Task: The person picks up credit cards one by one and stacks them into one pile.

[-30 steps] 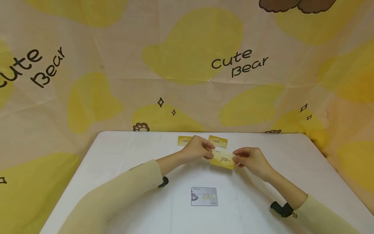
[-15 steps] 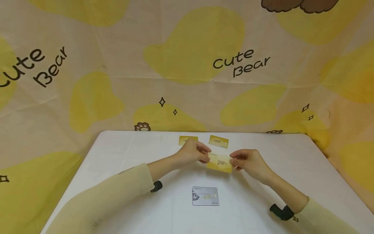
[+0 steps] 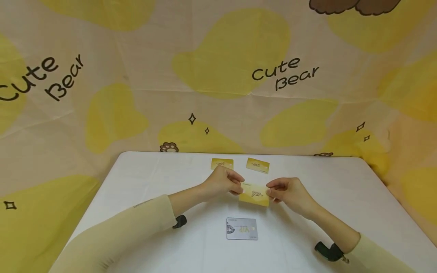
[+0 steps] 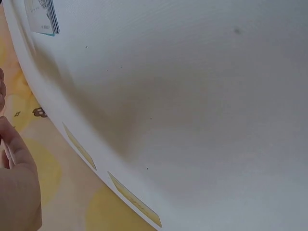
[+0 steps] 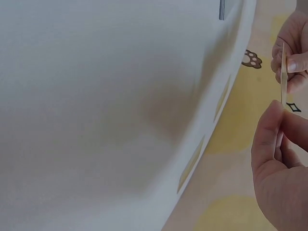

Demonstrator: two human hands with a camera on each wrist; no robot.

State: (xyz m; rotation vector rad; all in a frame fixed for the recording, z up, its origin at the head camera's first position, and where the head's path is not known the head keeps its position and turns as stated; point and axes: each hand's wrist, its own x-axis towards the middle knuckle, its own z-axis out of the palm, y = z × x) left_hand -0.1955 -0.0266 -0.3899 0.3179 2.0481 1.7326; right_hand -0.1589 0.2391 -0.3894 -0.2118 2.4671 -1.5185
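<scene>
Both hands hold a gold card (image 3: 254,194) between them above the white table, its printed face toward the head camera. My left hand (image 3: 220,181) pinches its left edge with thumb and fingertips. At the opposite edge, my right hand (image 3: 290,191) pinches it the same way. The right wrist view shows the gold card (image 5: 283,74) edge-on, thin, spanning from one hand to the other. Nearer the person lies a silver card marked VIP (image 3: 242,229); in the left wrist view these silver cards (image 4: 42,17) show as a small stack.
Two more gold cards lie flat near the table's far edge: one (image 3: 216,163) partly hidden behind the left hand, the other (image 3: 257,165) to its right. Behind the white table (image 3: 153,242) hangs a yellow-patterned cloth (image 3: 218,76) with "Cute Bear" lettering.
Both hands have drawn the gold card a little toward the person and away from the two far cards, uncovering more of the left one. The silver stack has stayed put.
</scene>
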